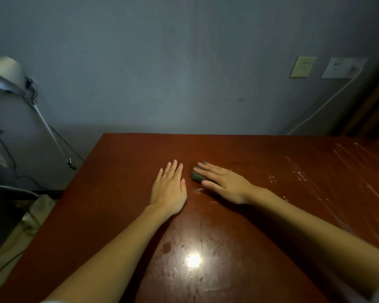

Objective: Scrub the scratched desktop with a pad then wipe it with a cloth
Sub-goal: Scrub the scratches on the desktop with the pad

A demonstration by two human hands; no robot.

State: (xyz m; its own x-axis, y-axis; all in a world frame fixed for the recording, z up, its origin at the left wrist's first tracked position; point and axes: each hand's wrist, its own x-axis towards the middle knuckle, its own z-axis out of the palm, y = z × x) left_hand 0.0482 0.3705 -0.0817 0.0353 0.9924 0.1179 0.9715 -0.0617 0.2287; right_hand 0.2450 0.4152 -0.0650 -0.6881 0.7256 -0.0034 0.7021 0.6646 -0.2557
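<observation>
The right grip (224, 183) lies flat, fingers straight, pressing the dark pad (196, 177), which sits under its fingertips on the desk (118, 171). The left grip (169, 186) rests flat and unclenched just left of the pad. Risk: the pad is pressed, not clasped, so a hard stroke may slide it free. No containers are visible; nor is the cloth.

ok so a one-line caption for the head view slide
Right hand presses a dark pad on the red-brown desktop with straight fingers, left hand flat beside it.
</observation>
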